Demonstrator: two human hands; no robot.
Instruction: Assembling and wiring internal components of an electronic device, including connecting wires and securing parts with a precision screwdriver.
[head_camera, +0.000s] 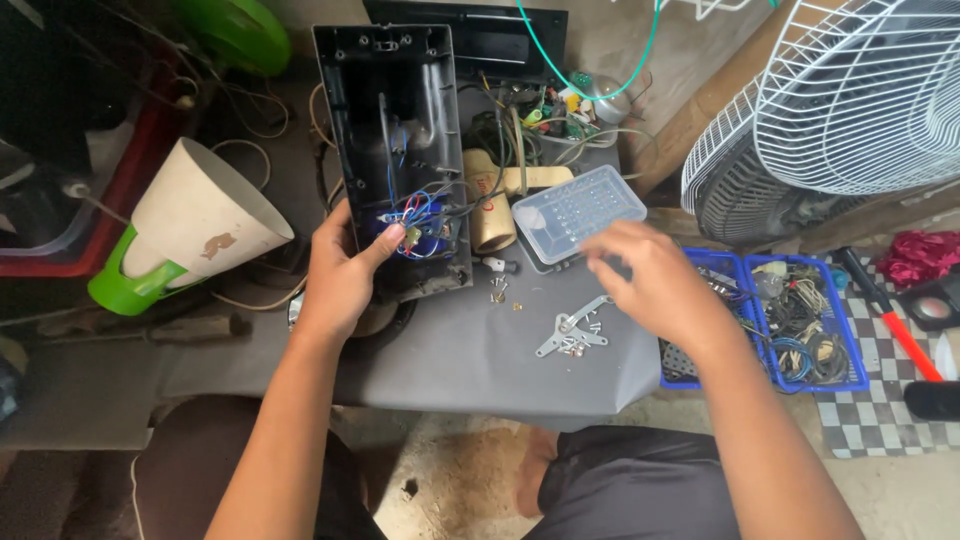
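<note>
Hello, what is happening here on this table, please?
A person works on an opened black plastic housing with coloured wires inside. The left hand holds its lower end, thumb at the wires. The right hand hovers beside a clear plastic box, above a metal bracket and loose screws on the grey table.

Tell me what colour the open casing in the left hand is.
Black casing, held by the left hand; the head view shows it.

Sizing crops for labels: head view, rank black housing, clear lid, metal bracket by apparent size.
1. black housing, held by the left hand
2. clear lid
3. metal bracket
All lie on one table at similar depth, so the order looks safe.
</note>
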